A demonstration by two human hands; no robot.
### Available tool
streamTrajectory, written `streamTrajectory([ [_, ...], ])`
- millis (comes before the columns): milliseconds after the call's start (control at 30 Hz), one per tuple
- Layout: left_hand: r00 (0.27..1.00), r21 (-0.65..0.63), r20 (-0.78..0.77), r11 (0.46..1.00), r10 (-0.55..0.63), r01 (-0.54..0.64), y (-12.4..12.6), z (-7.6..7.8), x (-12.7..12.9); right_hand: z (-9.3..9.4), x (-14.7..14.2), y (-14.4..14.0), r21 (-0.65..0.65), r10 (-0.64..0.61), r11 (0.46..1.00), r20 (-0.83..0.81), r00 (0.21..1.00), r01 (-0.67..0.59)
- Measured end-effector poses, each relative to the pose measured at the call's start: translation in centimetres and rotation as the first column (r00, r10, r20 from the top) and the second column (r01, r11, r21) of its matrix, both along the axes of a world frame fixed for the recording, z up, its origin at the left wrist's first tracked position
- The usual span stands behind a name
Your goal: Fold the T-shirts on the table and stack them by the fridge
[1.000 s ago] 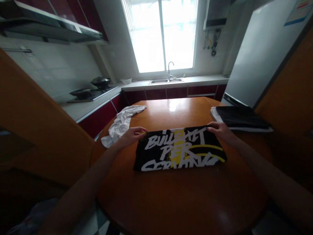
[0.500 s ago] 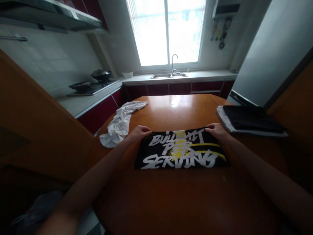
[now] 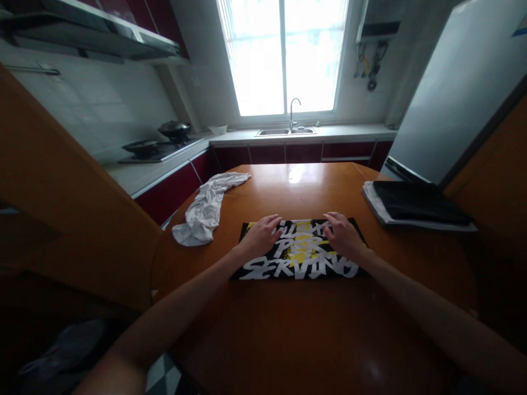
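A folded black T-shirt (image 3: 302,266) with large white lettering and yellow marks lies flat as a wide rectangle on the wooden table. Over its left part is my left hand (image 3: 262,237), fingers stretched out toward its far edge. My right hand (image 3: 342,235) is over the right part, fingers apart and pointing inward. Neither hand grips the fabric; whether the palms press on it or hover just above, I cannot tell. The two hands cover part of the top line of lettering.
A crumpled white cloth garment (image 3: 206,208) lies at the table's left. On the right sits a stack of folded black and white fabric (image 3: 420,203). The wooden table (image 3: 300,329) has rounded edges. Beyond it are a sink (image 3: 274,132), a stove with pans (image 3: 175,130) and a fridge (image 3: 457,82).
Both hands have let go of the T-shirt's far corners and moved inward over its surface. The T-shirt now lies flat, and the view has tilted slightly upward.
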State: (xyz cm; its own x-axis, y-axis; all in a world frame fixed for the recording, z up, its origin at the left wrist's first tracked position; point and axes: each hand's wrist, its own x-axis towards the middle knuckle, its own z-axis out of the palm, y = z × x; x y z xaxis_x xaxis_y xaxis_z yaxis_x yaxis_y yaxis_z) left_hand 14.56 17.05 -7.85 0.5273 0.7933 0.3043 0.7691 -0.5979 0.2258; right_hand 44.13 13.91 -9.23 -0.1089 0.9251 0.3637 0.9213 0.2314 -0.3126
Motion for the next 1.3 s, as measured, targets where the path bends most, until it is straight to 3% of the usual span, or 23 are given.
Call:
streamTrajectory([
  [133, 0.981, -0.093, -0.188, 0.995, -0.04, 0.023, -2.7, -2.0, 4.1, -1.4, -4.5, -2.1, -0.158, 0.139, 0.98, 0.124, 0.983, -0.118],
  [300, 0.97, -0.091, -0.243, 0.996, -0.019, -0.003, -3.1, -3.7, 4.7, -2.4, -5.2, -2.3, -0.264, 0.147, 0.959, 0.135, 0.98, -0.108],
  [500, 0.97, -0.102, -0.242, 0.995, -0.013, -0.013, -2.8, -3.6, 4.5, -2.3, -4.1, -1.3, -0.279, 0.121, 0.957, 0.138, 0.983, -0.078],
  [667, 0.977, -0.119, -0.214, 0.993, -0.006, -0.02, -2.6, -3.7, 4.5, -2.7, -0.5, 0.3, -0.265, -0.042, 0.961, 0.161, 0.986, 0.084],
  [800, 0.974, -0.145, -0.2, 0.979, 0.11, -0.14, -1.4, -3.6, 2.9, -2.7, 2.0, 1.0, -0.29, -0.154, 0.937, 0.153, 0.976, 0.194],
  [900, 0.95, -0.14, -0.21, 0.955, 0.23, -0.263, 0.0, -3.1, 0.8, -2.5, 2.6, 1.1, -0.31, -0.172, 0.927, 0.146, 0.974, 0.21],
  [1000, 0.934, -0.127, -0.218, 0.941, 0.282, -0.313, 0.7, -2.5, -0.2, -2.1, 2.5, 1.0, -0.32, -0.166, 0.924, 0.161, 0.973, 0.21],
  [1067, 0.939, -0.106, -0.213, 0.949, 0.27, -0.297, 0.3, -2.1, 0.3, -1.6, 1.9, 0.7, -0.299, -0.171, 0.929, 0.174, 0.97, 0.218],
  [1167, 0.967, -0.042, -0.205, 0.986, 0.152, -0.164, -1.6, -2.2, 2.2, -0.9, -0.2, -0.7, -0.192, -0.163, 0.961, 0.178, 0.97, 0.197],
  [1300, 0.971, -0.03, -0.237, 0.999, -0.036, 0.03, -4.3, -3.3, 4.8, -1.1, -4.7, -3.9, -0.11, 0.023, 0.994, 0.167, 0.986, -0.004],
])
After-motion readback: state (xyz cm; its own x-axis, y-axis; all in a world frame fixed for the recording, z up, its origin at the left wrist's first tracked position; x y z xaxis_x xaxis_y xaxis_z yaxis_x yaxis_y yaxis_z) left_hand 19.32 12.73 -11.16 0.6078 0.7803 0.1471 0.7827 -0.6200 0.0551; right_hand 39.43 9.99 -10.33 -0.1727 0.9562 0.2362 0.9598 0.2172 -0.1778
